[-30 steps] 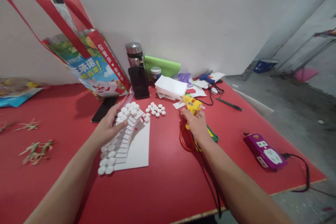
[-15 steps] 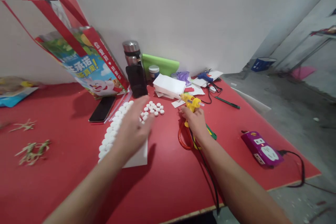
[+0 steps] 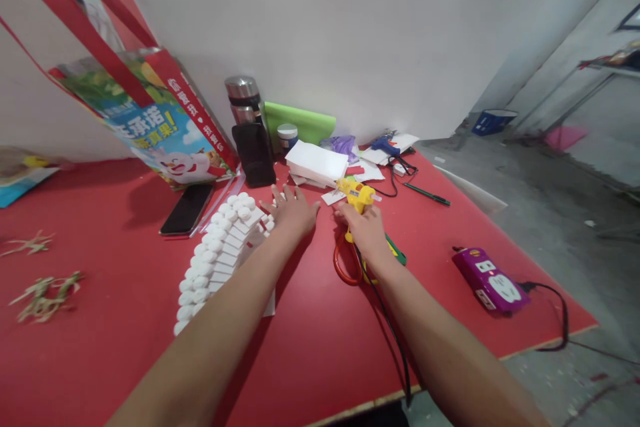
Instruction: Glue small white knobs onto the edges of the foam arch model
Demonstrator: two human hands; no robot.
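Observation:
My left hand (image 3: pixel 293 212) lies palm down with spread fingers over a small pile of white round pieces (image 3: pixel 271 221), hiding most of them. Left of that forearm stands a white stepped model (image 3: pixel 231 247), its curved outer edge lined with rows of white discs (image 3: pixel 203 267); the forearm covers part of it. My right hand (image 3: pixel 367 227) is wrapped round the handle of a yellow glue gun (image 3: pixel 356 192), whose nozzle points left and away from me. Beneath that hand lie red-handled scissors (image 3: pixel 345 267) and a green and yellow tool (image 3: pixel 396 250), partly hidden.
White cards (image 3: pixel 316 161) are stacked behind the hands, near a thermos (image 3: pixel 243 97) and an upright black phone (image 3: pixel 253 155). Another phone (image 3: pixel 187 210) lies by the printed bag (image 3: pixel 165 127). On the right are a pen (image 3: pixel 427 194) and a purple power strip (image 3: pixel 490 280).
My left hand has moved right and away from me, from above the model onto the white pieces. The right hand keeps hold of the glue gun. The whole view has shifted slightly.

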